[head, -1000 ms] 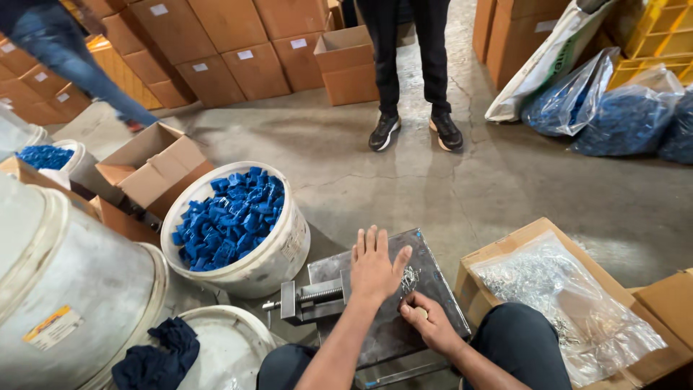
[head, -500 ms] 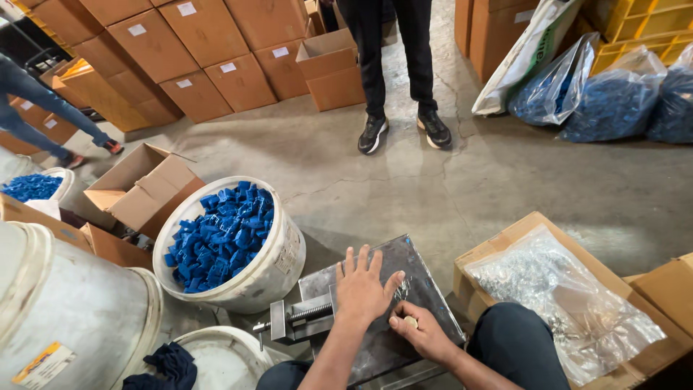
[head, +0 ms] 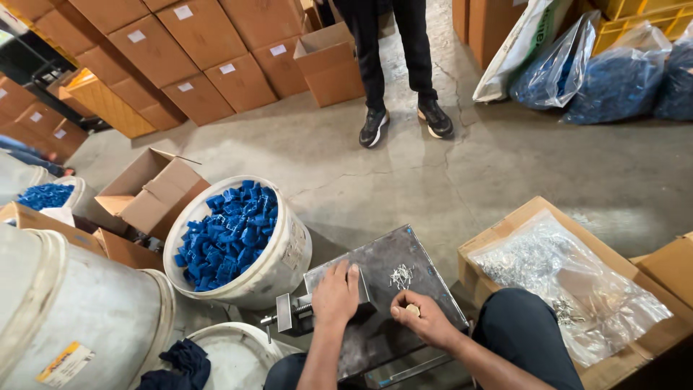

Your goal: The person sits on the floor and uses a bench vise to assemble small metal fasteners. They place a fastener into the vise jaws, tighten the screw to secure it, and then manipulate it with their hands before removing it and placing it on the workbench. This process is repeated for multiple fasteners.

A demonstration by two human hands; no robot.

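Since half a second ago, left hand (head: pixel 336 295) is pulled back from flat, spread fingers mid-plate to the near-left edge of the grey metal plate (head: pixel 393 263); fingers are now curled over a small metal block, gripping it. Right hand (head: pixel 424 319) is closed loosely, a small round pale piece pinched at the fingertips. Small pile of metal pins (head: pixel 401 275) is seen on the plate just beyond the right hand, apart from it. White bucket of blue plastic parts (head: pixel 229 235) stands left of the plate.

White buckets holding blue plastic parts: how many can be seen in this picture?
2. One large white bucket stands left of the metal plate; a second bucket is at the far left edge, partly hidden. Others may be out of view.
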